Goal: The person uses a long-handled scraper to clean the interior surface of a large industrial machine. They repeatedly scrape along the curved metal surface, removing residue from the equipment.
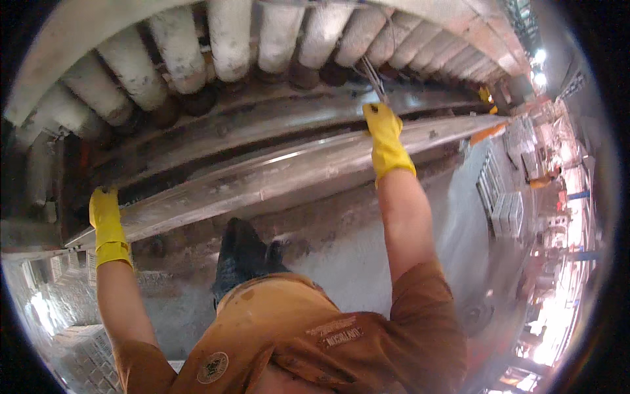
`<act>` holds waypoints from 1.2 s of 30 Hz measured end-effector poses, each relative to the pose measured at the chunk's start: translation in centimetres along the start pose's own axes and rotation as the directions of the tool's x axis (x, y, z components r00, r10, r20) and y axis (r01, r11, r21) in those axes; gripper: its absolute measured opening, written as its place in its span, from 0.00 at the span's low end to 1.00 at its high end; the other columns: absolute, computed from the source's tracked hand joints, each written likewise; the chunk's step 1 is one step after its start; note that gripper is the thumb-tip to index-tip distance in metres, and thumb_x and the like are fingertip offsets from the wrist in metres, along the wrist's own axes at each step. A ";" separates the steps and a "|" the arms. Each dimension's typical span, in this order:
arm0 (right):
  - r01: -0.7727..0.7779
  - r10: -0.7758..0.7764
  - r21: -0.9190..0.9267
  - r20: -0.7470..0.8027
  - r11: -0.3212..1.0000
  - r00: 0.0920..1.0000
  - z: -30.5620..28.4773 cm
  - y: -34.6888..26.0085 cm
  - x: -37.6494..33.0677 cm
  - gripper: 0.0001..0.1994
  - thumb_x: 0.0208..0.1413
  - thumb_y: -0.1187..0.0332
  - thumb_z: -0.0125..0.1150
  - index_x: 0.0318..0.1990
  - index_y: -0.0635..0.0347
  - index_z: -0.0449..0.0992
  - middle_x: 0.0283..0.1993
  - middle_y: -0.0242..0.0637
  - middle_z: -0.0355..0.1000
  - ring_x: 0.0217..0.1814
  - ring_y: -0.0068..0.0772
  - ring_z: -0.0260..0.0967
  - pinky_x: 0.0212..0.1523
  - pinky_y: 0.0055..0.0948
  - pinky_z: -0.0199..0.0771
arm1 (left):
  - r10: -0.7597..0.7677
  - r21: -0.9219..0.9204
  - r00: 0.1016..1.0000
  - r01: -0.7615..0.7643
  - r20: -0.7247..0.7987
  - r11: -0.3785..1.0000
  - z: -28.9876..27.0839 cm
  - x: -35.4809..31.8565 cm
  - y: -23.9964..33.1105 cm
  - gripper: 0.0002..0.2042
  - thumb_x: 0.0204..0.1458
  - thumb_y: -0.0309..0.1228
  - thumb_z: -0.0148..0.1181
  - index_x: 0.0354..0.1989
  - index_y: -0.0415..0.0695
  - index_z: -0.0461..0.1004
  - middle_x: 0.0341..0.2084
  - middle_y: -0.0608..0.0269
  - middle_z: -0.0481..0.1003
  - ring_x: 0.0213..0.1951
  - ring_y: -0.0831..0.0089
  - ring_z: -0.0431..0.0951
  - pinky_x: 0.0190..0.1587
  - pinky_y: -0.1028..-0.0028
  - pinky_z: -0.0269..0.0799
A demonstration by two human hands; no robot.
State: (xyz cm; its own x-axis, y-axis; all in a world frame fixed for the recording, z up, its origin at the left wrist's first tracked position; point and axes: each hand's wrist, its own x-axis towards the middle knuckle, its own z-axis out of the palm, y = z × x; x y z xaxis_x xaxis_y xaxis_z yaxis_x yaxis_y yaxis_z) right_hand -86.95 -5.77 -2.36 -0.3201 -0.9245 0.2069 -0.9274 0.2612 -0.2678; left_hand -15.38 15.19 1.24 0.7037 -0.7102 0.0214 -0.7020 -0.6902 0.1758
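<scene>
Both my hands wear yellow rubber gloves. My left hand (105, 220) grips the left end of a long grey metal rail (262, 177) that runs across the front of a machine. My right hand (384, 134) is raised above the same rail farther right, fingers closed around a thin metal rod (374, 79) that points up toward a row of thick white rollers (230, 39). The rod's tip ends among the rollers and is hard to make out. My orange shirt (295, 341) fills the lower middle.
Dark grimy channels (216, 125) lie between the rollers and the rail. A black boot (239, 256) stands on the wet grey floor (348, 262) below. White crates (508, 213) are stacked at the right; a brightly lit work area with orange shapes lies beyond.
</scene>
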 end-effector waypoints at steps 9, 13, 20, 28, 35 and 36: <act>-0.065 0.067 -0.056 0.028 0.996 0.997 -0.2 0.4 0.7 0.20 0.60 0.46 0.58 0.48 0.47 0.85 0.47 0.42 0.84 0.53 0.48 0.81 0.58 0.47 0.71 | 0.158 0.002 0.981 -0.159 -0.110 0.987 2.8 1.9 -2.9 0.28 0.58 0.54 0.60 0.54 0.41 0.80 0.52 0.46 0.81 0.52 0.49 0.83 0.52 0.58 0.78; -0.095 0.094 -0.015 -0.039 0.995 0.995 -0.4 0.4 0.4 0.20 0.60 0.46 0.57 0.48 0.47 0.85 0.46 0.44 0.84 0.52 0.49 0.80 0.58 0.48 0.71 | 0.103 -0.035 0.991 -0.101 0.081 0.994 1.4 0.7 -0.6 0.27 0.60 0.52 0.59 0.55 0.39 0.79 0.52 0.45 0.81 0.49 0.50 0.84 0.49 0.58 0.80; -0.079 0.089 0.078 -0.141 0.994 0.986 0.2 1.3 0.1 0.21 0.60 0.45 0.58 0.48 0.48 0.85 0.46 0.45 0.84 0.52 0.51 0.80 0.58 0.49 0.72 | -0.007 -0.153 0.999 0.014 0.042 0.988 0.9 -0.3 1.2 0.26 0.61 0.50 0.60 0.55 0.40 0.80 0.52 0.46 0.81 0.50 0.50 0.83 0.49 0.57 0.79; 0.147 -0.104 0.235 -0.186 0.961 0.977 -1.5 1.7 -1.8 0.19 0.61 0.47 0.63 0.49 0.48 0.85 0.42 0.40 0.84 0.48 0.46 0.80 0.52 0.42 0.77 | -0.026 -0.057 0.999 0.024 -0.034 0.998 -1.6 -2.2 1.9 0.25 0.59 0.51 0.59 0.52 0.41 0.81 0.51 0.46 0.81 0.54 0.46 0.81 0.55 0.53 0.76; 0.598 -0.545 0.076 -0.333 0.798 0.769 -3.1 0.5 -8.2 0.19 0.60 0.58 0.67 0.56 0.53 0.81 0.49 0.47 0.80 0.52 0.51 0.77 0.61 0.44 0.73 | -0.078 -0.103 0.996 0.073 -0.051 0.992 -1.6 -4.1 1.5 0.24 0.60 0.50 0.57 0.53 0.41 0.81 0.53 0.45 0.80 0.54 0.45 0.80 0.56 0.53 0.76; 0.627 -0.584 0.090 -0.281 0.774 0.762 -3.7 0.4 -9.5 0.20 0.60 0.57 0.67 0.57 0.55 0.80 0.52 0.47 0.80 0.56 0.50 0.77 0.64 0.43 0.71 | -0.060 -0.085 0.995 0.054 -0.080 0.995 -1.7 -4.6 1.4 0.24 0.60 0.49 0.57 0.53 0.41 0.81 0.53 0.46 0.80 0.55 0.45 0.79 0.57 0.53 0.76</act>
State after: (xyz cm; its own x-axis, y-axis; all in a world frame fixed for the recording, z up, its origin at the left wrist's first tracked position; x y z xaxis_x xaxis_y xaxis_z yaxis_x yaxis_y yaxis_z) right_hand -84.98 4.10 -0.96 0.2434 -0.7785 0.5786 -0.9012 -0.4021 -0.1620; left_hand -19.44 17.68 3.02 0.7513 -0.6539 0.0889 -0.6513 -0.7131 0.2594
